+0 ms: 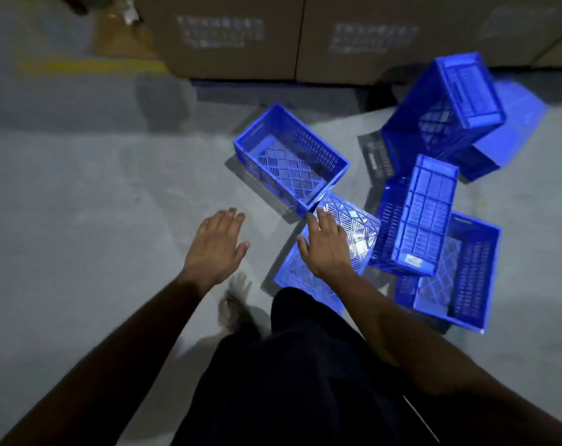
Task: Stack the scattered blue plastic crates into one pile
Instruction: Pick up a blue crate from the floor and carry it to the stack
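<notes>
Overturned crate (347,226): lies base-up on the grey floor (80,220), nearest the person; its lattice base faces the camera.
Right hand (324,246): spread flat over the overturned crate's base, fingers (319,220) extended and apart, gripping nothing; whether the palm touches the plastic cannot be told.
Left hand (215,246): open, fingers together and extended, above bare floor, just left of the overturned crate and clear of it.
Upright crate (292,156): stands mouth-up beyond both hands; its near corner meets the overturned crate's far edge.
Tilted crate (414,217): rests on its side to the right of the right hand, leaning into an open crate (466,278) that stands mouth-up at the right.
Far crate (447,104): tipped on its side at the upper right, mouth facing left, beside another blue crate (511,130) behind it.
Cardboard boxes (241,37): a row along the far edge of the floor, behind the crates.
Person's legs: dark trousers (289,381) at the bottom centre; a blurred foot (234,307) on the floor below the left hand.
</notes>
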Demonstrator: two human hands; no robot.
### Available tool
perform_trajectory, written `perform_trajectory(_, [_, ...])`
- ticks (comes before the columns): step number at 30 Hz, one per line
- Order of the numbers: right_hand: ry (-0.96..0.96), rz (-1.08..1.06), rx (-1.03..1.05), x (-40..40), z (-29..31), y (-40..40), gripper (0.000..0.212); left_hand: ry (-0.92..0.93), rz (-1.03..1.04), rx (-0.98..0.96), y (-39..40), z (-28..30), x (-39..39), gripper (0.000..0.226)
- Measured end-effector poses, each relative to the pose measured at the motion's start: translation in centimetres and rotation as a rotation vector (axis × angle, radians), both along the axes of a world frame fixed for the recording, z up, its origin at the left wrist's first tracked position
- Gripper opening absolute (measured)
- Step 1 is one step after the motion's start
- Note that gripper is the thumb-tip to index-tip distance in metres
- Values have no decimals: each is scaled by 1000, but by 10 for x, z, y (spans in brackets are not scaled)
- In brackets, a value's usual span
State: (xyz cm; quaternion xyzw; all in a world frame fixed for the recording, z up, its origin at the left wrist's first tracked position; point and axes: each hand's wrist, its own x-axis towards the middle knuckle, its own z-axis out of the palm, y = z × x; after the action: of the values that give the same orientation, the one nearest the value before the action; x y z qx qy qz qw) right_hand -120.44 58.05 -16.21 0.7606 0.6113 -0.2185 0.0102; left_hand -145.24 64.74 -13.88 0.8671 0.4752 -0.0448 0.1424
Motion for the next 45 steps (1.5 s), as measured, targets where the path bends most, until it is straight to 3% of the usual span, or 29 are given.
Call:
perform_trajectory(3, [30,-179,-14,-13,1,50,66,78,-142,-18,103,5,3,69])
perform_trajectory(8, [28,-285,23,-5,-6,68,61,133,-241,-72,150,-13,28,74])
perform_trajectory(15, [129,-565,-11,18,-100,200,63,177,-359,-110,307,-88,104,73])
perform_trajectory(22, [162,-853,-31,66,-205,285,63,180,-412,-172,419,-203,169,69])
perform_trajectory(30, [237,-996,-275,127,-394,305,66,218,-558,-236,493,-400,209,68])
perform_trajectory(34, [219,-1162,-288,152,-461,318,78,191,-586,-220,519,-470,219,61])
perform_trajectory(40, [280,-1334,-274,150,-495,347,102,128,-407,-284,562,-515,225,67])
perform_trajectory(45, [313,-1499,-90,159,-504,358,106,32,177,-429,612,-529,216,71])
